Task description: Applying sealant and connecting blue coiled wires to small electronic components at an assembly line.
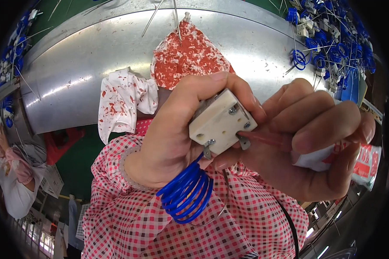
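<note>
My left hand (168, 121) is closed around a cream-white block (220, 123), tilted, with metal screws, small holes and two metal tabs at its lower edge. From the block hangs a coil of blue wire or thin tubing (186, 194), below my left wrist. My right hand (307, 138) grips a soft squeeze tube (319, 159), white with red print, whose red tapered nozzle (268, 139) points left. The nozzle's tip meets the block's face beside the right metal tab. My fingers hide part of the tube's body and the back of the block.
Behind my hands is a metal bench (73, 82) with a red sheet (190, 56) covered in white flecks and a red-stained white cloth (123, 99). Blue-coiled parts (333, 47) pile up at far right. A co-worker's arm (23, 172) shows at left, near a red stool (65, 144).
</note>
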`<state>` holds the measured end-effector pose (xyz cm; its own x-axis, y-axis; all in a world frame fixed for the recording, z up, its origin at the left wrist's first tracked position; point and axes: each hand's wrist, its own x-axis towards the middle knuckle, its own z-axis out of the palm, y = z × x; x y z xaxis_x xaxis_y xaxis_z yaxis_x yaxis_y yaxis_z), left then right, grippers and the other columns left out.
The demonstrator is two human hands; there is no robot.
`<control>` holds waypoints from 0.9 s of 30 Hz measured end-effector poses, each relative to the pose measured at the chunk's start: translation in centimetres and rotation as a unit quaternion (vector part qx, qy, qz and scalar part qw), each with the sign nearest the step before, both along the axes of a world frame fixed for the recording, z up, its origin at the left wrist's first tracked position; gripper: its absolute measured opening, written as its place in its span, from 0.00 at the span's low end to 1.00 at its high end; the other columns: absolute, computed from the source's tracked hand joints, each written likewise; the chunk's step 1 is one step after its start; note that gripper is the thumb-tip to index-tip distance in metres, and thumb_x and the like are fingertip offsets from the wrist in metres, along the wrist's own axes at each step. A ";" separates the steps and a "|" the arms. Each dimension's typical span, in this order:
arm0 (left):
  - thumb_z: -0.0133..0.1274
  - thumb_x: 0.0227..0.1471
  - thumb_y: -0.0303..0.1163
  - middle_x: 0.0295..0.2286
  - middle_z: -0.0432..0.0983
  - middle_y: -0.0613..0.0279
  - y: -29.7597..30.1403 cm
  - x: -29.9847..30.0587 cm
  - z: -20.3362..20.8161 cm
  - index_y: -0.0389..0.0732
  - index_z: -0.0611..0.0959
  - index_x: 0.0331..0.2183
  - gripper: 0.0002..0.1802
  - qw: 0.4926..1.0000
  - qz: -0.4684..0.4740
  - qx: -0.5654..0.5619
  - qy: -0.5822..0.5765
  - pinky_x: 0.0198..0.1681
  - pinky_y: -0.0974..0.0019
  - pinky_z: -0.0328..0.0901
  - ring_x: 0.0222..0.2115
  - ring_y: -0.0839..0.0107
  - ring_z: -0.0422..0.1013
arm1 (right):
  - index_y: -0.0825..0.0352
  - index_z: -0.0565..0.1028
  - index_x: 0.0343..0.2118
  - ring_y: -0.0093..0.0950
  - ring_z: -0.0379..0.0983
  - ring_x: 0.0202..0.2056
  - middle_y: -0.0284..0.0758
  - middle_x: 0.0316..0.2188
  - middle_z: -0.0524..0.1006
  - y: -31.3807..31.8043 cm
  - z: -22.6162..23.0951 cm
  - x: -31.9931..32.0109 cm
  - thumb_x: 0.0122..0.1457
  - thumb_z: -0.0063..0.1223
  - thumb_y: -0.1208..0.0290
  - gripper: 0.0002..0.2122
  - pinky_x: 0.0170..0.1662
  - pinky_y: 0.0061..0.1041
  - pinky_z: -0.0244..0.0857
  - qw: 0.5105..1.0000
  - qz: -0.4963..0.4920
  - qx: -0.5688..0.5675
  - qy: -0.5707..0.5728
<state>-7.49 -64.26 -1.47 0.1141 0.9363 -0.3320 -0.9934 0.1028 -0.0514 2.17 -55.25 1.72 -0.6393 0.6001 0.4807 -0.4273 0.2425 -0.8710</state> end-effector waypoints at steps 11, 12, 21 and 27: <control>0.28 0.56 0.41 0.22 0.66 0.61 0.0 -0.3 0.4 0.42 0.67 0.28 0.16 0.999 -0.035 -0.036 0.013 0.15 0.76 0.58 0.20 0.75 0.64 | 0.71 0.59 0.43 0.23 0.54 0.11 0.37 0.17 0.65 0.2 0.7 -0.5 0.56 0.28 0.69 0.15 0.14 0.23 0.54 0.998 0.031 0.019 -0.047; 0.28 0.56 0.41 0.22 0.66 0.62 -0.1 -0.3 0.3 0.42 0.67 0.28 0.16 0.998 -0.037 -0.043 0.020 0.18 0.75 0.59 0.20 0.74 0.64 | 0.71 0.59 0.43 0.23 0.54 0.11 0.37 0.17 0.65 0.1 0.5 -0.6 0.56 0.28 0.69 0.15 0.14 0.23 0.54 0.998 0.031 0.017 -0.046; 0.30 0.56 0.41 0.22 0.67 0.63 -0.3 -0.2 -0.3 0.43 0.67 0.26 0.15 0.998 -0.035 -0.013 0.046 0.27 0.71 0.62 0.23 0.72 0.66 | 0.69 0.58 0.44 0.24 0.56 0.11 0.37 0.18 0.66 -1.4 0.2 -1.9 0.58 0.28 0.67 0.14 0.15 0.23 0.55 0.998 0.050 0.040 0.004; 0.30 0.55 0.44 0.23 0.68 0.63 -0.2 -1.0 0.6 0.41 0.68 0.27 0.18 0.993 -0.058 -0.081 0.058 0.21 0.74 0.58 0.18 0.76 0.62 | 0.67 0.58 0.44 0.24 0.56 0.11 0.36 0.18 0.66 -0.5 -0.1 -1.7 0.58 0.28 0.67 0.13 0.15 0.23 0.54 0.997 0.069 0.039 0.015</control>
<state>-8.45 -64.48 -0.90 0.1699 0.8524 -0.4945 -0.9756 0.2164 0.0379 0.46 -55.71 1.63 -0.6984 0.4669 0.5424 -0.4868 0.2456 -0.8383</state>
